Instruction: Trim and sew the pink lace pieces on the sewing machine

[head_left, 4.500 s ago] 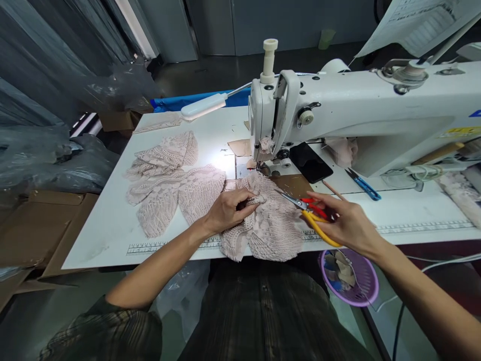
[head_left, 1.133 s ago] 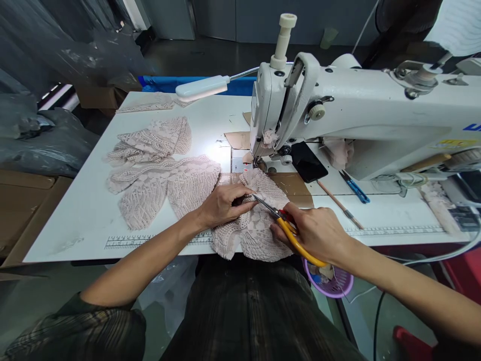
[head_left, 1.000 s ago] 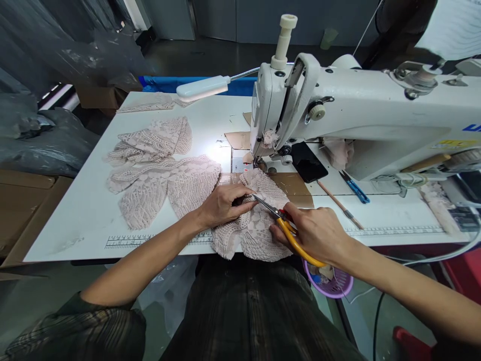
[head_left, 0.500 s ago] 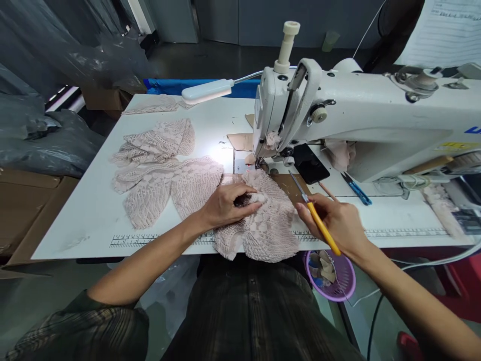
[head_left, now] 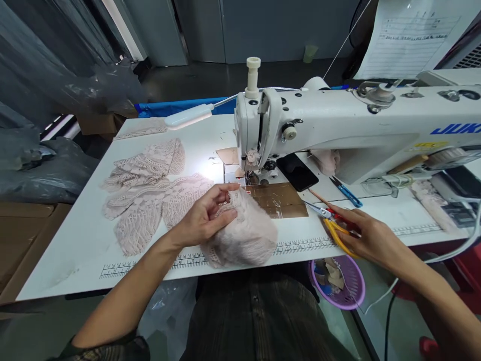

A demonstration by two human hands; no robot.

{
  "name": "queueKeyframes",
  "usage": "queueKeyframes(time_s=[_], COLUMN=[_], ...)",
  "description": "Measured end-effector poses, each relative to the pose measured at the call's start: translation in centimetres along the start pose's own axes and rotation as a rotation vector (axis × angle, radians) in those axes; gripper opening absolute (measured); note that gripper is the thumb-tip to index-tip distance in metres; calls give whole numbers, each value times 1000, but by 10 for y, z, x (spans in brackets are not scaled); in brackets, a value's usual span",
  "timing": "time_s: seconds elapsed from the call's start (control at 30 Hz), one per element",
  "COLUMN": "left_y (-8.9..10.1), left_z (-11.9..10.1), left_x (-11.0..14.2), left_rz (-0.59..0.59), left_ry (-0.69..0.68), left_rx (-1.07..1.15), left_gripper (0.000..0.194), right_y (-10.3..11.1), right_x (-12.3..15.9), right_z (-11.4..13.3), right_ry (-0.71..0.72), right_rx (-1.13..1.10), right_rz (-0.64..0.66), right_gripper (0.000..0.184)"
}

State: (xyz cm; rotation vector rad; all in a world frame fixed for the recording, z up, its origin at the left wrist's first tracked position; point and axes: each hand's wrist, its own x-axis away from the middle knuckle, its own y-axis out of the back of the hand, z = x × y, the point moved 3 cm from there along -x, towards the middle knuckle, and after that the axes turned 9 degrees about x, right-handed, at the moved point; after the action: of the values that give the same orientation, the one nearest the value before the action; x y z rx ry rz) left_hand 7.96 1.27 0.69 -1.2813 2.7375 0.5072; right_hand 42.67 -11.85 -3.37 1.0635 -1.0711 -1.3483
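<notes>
My left hand (head_left: pixel 206 213) pinches the upper edge of a pale pink lace piece (head_left: pixel 250 233), just in front of the sewing machine's needle area. The lace is bunched and smeared by motion, and its lower part lies over the table's printed ruler. To the right, my right hand (head_left: pixel 366 233) has its fingers closed around the scissors (head_left: pixel 337 234), which have yellow and red handles. Their blades point left, low over the tabletop, near a thin brown stick (head_left: pixel 318 195). My palm hides part of the handles.
The white sewing machine (head_left: pixel 338 118) stands behind my hands, with a lamp (head_left: pixel 189 117) at its left. More lace pieces (head_left: pixel 141 200) lie on the left. A black phone (head_left: pixel 296 171), blue snips (head_left: pixel 345 191) and brown board (head_left: pixel 280 199) surround the needle area. Below hangs a purple basket (head_left: pixel 355 281).
My right hand has moved right with the scissors, lowering them toward the tabletop. My left hand has shifted the lace leftward, uncovering the brown board. The camera view has also shifted.
</notes>
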Motion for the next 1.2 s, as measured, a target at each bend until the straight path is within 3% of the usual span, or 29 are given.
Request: queueKeyframes(time_s=[0.1,0.17,0.3,0.43,0.5,0.57,0.63,0.73,0.8,0.87,1.0,1.13,1.2], left_y=[20,28,26,22,23,20,13,-6,-17,-21,-10,2,2], left_z=[-22,-32,-39,-47,-53,-59,-63,-69,-71,-72,-61,-38,-29], left_x=[7,11,15,16,19,23,25,24,20,16,14,16,15], left_rz=[116,133,138,65,7,-6,58,255,372,407,226,96,28], left_ry=[-14,-15,20,-36,-78,-108,-137,-152,-155,-192,-301,-328,-345], left_rx=[8,-25,-133,-232,-279,-317,-310,-223,-192,-221,-425,-595,-674], left_gripper=[46,44,34,23,21,20,22,27,27,26,28,36,31], right_y=[9,16,16,-7,-11,-8,3,23,27,26,13,4,-3], right_x=[-4,-9,-29,-47,-49,-47,-44,-42,-41,-41,-47,-60,-66], right_z=[-13,-13,19,63,74,80,87,103,123,143,162,161,162], right_ry=[83,111,174,301,321,386,439,434,521,633,625,574,601], right_rx=[19,101,95,-42,-70,-231,-464,-692,-834,-898,-776,-612,-453], right_rz=[-34,-109,-219,-144,-114,14,149,58,95,184,240,13,-93], right_gripper=[53,50,41,43,38,30,29,19,41,60,24,21,24])
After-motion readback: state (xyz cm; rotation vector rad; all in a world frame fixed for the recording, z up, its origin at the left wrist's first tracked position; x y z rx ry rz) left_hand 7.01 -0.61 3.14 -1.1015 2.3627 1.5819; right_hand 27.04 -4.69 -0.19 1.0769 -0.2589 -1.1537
